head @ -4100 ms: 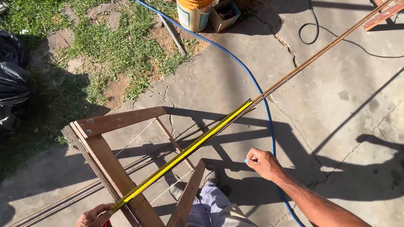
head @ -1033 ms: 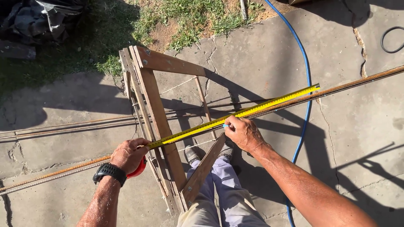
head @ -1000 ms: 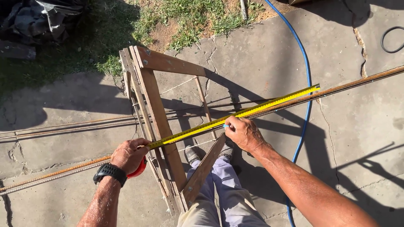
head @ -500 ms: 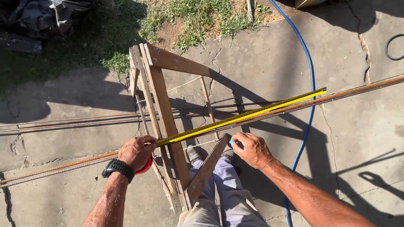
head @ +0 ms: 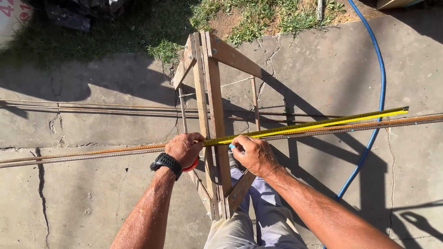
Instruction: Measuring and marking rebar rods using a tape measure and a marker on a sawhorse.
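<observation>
over sawhorse (head: 213, 92), hands (head: 184, 148) holding tape measure (head: 314, 125)

1. Ground: a grey concrete slab (head: 92, 198), cracked in several places, with one long crack near its left edge

2. Far edge: a strip of patchy grass (head: 277, 18) and bare soil borders the concrete along the top

3. Far left corner: dark bagged material (head: 78, 11) lies in shade on the grass

4. A blue hose (head: 376, 69) runs from the far edge down the right side of the concrete

5. Light: strong direct sun, casting hard dark shadows across the concrete, heaviest along the far left
</observation>
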